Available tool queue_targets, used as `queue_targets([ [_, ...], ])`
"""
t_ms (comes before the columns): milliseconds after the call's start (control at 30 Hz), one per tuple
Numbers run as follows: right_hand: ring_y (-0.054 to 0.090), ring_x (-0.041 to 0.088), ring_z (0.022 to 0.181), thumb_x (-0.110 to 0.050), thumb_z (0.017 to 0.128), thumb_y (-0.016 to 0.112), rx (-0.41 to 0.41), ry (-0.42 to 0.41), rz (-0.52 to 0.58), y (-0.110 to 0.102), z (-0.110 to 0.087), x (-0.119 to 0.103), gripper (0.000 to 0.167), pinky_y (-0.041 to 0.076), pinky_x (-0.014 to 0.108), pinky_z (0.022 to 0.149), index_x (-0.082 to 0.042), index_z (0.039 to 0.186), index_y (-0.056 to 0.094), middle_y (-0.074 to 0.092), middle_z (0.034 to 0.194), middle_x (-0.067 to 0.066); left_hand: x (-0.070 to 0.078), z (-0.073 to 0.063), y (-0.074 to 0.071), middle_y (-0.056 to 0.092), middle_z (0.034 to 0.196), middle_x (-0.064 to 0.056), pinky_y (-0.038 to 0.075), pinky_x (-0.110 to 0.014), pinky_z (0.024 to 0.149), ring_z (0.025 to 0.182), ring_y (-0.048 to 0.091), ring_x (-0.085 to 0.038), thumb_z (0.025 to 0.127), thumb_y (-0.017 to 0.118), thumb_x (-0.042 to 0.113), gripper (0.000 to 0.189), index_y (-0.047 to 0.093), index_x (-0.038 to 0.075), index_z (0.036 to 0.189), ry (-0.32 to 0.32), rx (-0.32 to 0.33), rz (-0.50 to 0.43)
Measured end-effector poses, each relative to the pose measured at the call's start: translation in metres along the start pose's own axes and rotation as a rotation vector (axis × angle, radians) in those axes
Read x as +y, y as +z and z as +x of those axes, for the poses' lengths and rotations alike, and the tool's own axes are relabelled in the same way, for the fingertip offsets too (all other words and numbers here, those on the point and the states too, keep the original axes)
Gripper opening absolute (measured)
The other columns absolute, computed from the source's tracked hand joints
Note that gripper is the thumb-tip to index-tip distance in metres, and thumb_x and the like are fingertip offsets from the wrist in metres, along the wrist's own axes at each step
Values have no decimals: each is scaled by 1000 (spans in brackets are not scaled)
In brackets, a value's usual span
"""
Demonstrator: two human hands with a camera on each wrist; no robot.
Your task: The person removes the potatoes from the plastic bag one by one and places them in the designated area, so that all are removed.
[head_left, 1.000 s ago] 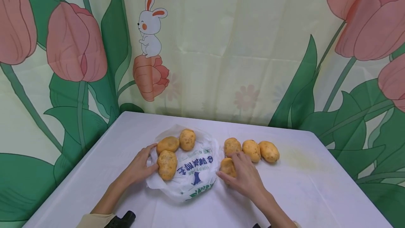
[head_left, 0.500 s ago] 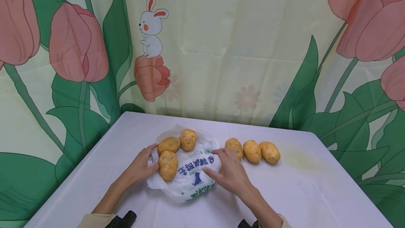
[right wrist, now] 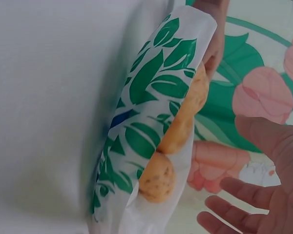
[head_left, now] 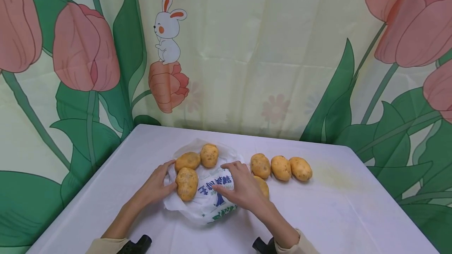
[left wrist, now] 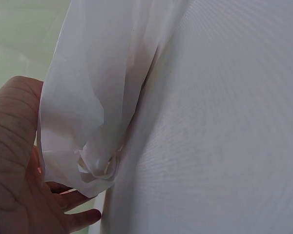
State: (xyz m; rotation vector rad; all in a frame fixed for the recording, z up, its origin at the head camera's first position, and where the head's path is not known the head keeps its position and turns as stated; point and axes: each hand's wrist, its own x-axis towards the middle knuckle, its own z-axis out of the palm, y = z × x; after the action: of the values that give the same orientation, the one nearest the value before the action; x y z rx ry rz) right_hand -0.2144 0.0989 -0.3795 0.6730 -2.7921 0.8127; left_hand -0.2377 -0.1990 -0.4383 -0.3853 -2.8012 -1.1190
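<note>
A white plastic bag (head_left: 206,211) with blue lettering and green leaves lies flat on the table. Three potatoes sit at its left: a lower one (head_left: 187,184), an oval one (head_left: 188,161) and a back one (head_left: 209,155). My left hand (head_left: 157,185) rests at the bag's left edge, thumb and forefinger spread beside the potatoes. In the left wrist view, white plastic (left wrist: 88,97) hides part of its fingers. My right hand (head_left: 243,187) hovers over the bag's right side, fingers extended and holding nothing. Beyond its wrist, another potato (head_left: 263,188) is partly hidden.
To the right of the bag, three potatoes line up: one nearest the bag (head_left: 260,165), a middle one (head_left: 281,167) and a far right one (head_left: 300,169). A white cloth (head_left: 346,207) covers the table. Behind it hangs a tulip-printed curtain (head_left: 229,50).
My right hand has moved left from the potato beside the bag to over the printed plastic, its fingers now free of that potato. The left hand stays put.
</note>
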Motion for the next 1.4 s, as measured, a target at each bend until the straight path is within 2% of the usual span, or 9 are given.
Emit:
queue_targets([
  [133,59,27,119,-48,88,77,-46,-22,11,4,4,-6,64,54,47,96,-9,136,61,62,131,10,0,0,0,48,142,-33,37,-66,110,134,45,-49,86,67,14,77,35,-7,152,-5,-6,-3],
  [467,58,26,121,-51,88,75,-149,-4,46,13,15,-20,67,53,49,97,-11,140,59,62,134,11,-1,0,0,50,141,-32,38,-65,109,133,47,-47,86,67,15,77,36,-7,152,-1,2,4],
  [633,58,28,122,-50,89,75,-176,-37,48,21,21,-26,68,54,49,96,-9,140,58,62,136,12,-2,0,0,50,139,-33,38,-65,109,132,47,-48,86,67,15,76,36,-7,151,12,9,7],
  [833,52,31,136,-49,87,78,-212,-41,32,31,27,-32,72,48,52,106,-10,143,56,60,143,10,-2,0,-1,50,139,-33,39,-65,109,131,48,-48,86,67,16,76,36,-7,151,17,7,1],
  [1200,55,28,133,-49,84,81,-241,-69,-39,45,37,-37,81,52,43,102,-8,148,50,61,141,12,-3,-2,-1,53,137,-33,40,-64,107,129,50,-47,85,68,14,75,38,-8,150,51,22,13],
  [1400,54,30,134,-49,83,82,-257,-77,-51,49,40,-42,88,51,44,104,-6,151,47,61,142,13,-2,-2,-2,54,134,-31,42,-63,105,125,53,-45,84,69,13,75,40,-8,149,70,35,13],
])
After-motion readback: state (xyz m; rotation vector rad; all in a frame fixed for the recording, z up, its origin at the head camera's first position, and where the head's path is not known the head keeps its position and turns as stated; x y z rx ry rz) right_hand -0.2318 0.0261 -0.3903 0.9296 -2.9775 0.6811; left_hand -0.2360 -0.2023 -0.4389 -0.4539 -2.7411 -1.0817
